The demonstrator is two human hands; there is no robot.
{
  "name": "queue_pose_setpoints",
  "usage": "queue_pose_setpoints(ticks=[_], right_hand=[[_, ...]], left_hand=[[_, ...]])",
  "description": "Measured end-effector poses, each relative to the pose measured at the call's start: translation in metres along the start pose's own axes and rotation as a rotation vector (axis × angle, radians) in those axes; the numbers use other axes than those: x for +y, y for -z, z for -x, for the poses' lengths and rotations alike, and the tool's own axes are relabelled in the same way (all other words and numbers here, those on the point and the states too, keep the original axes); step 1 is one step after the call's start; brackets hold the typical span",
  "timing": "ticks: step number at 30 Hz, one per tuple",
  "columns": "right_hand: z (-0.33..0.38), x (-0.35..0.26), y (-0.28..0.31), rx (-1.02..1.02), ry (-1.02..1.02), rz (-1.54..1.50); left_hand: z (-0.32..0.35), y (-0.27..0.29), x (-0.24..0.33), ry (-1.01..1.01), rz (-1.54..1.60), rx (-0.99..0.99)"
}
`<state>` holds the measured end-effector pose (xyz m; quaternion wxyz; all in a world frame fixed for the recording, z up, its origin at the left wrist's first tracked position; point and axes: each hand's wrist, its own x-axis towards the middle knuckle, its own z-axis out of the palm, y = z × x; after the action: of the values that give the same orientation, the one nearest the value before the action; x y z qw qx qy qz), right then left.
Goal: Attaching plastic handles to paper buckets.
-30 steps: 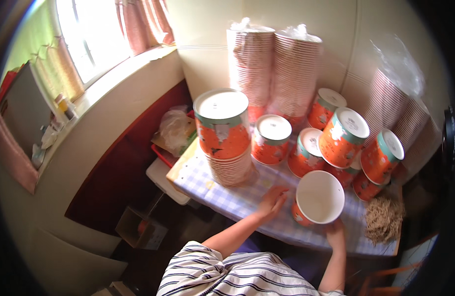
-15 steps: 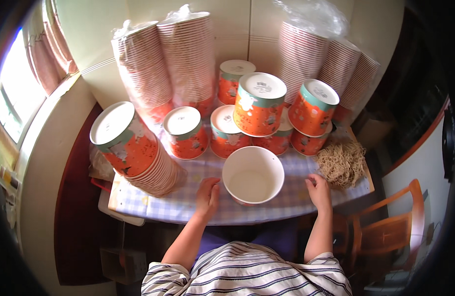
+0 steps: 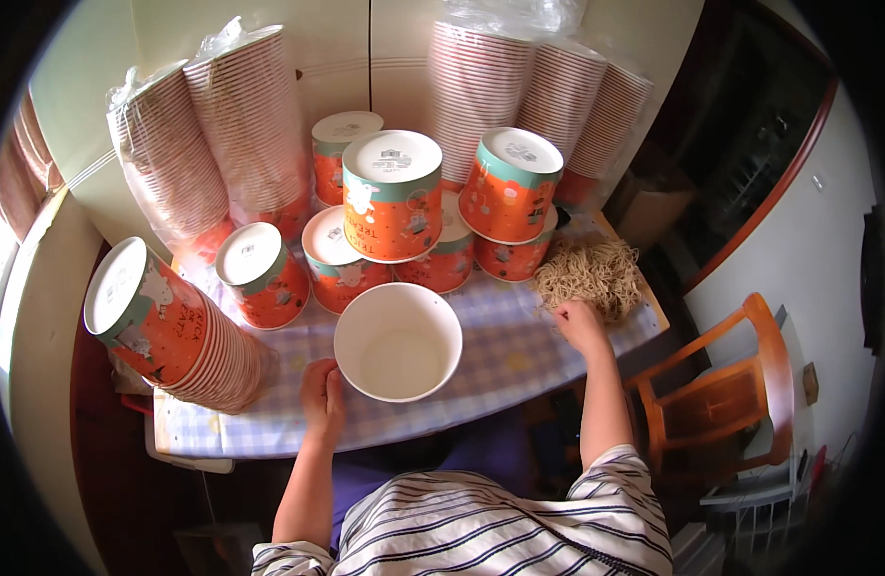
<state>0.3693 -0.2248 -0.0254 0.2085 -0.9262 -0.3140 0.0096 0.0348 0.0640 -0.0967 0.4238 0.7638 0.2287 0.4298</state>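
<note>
A white-lined paper bucket (image 3: 398,342) stands mouth up near the front of the table, and nothing lies inside it. Just left of its near side, my left hand (image 3: 322,396) is closed with the fingers curled together; what they hold, if anything, is hidden. My right hand (image 3: 583,326) reaches to the near left edge of a tangled pile of thin beige cord (image 3: 592,274). Its fingers are pinched together there, at the cord.
Several orange and green buckets (image 3: 393,216) stand upside down behind, some stacked. A leaning nested stack (image 3: 164,326) is at the left. Tall plastic-wrapped stacks (image 3: 246,125) line the wall. A wooden chair (image 3: 721,394) stands right of the checked tablecloth (image 3: 500,374).
My right hand has moved from beside the open bucket to the cord pile, its fingers closing. My left hand stays by the bucket. The whole view has swung to the right.
</note>
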Motion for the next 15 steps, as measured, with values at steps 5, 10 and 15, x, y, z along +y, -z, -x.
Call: queue_pose_setpoints(ticks=[5, 10, 15], right_hand=[[-0.004, -0.006, -0.021, -0.115, -0.043, 0.312], [-0.008, 0.003, -0.032, -0.086, 0.004, 0.366], [0.0, -0.008, -0.024, -0.132, 0.008, 0.209]], left_hand=[[-0.001, -0.002, 0.005, 0.0, -0.014, 0.018], [-0.001, -0.001, 0.008, -0.053, -0.074, -0.019], [-0.001, -0.001, 0.007, -0.027, -0.048, 0.011]])
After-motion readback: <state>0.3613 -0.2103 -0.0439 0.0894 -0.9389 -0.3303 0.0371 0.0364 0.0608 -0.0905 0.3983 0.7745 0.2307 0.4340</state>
